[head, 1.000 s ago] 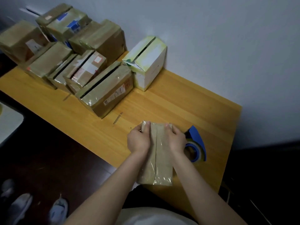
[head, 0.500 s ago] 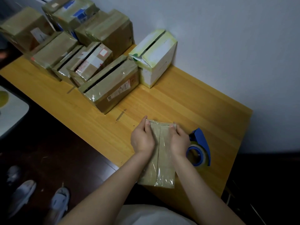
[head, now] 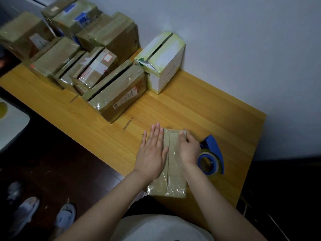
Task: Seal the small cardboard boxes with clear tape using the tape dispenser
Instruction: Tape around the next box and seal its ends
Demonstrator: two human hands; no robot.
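Blue plastic, the tape dispenser (head: 212, 153) sits just right of your right hand (head: 189, 148), the nearer one. The small cardboard box (head: 173, 180) lies at the wooden table's (head: 208, 105) near edge, long axis pointing away from you, glossy-wrapped. Your left hand (head: 152, 153) presses it flat, fingers straight; your right curls over its far corner.

left hand (head: 151, 153) flat, right hand (head: 189, 150) fingers curled

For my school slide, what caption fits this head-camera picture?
Left hand flat on a small box, right hand gripping its far end, blue tape dispenser beside it.
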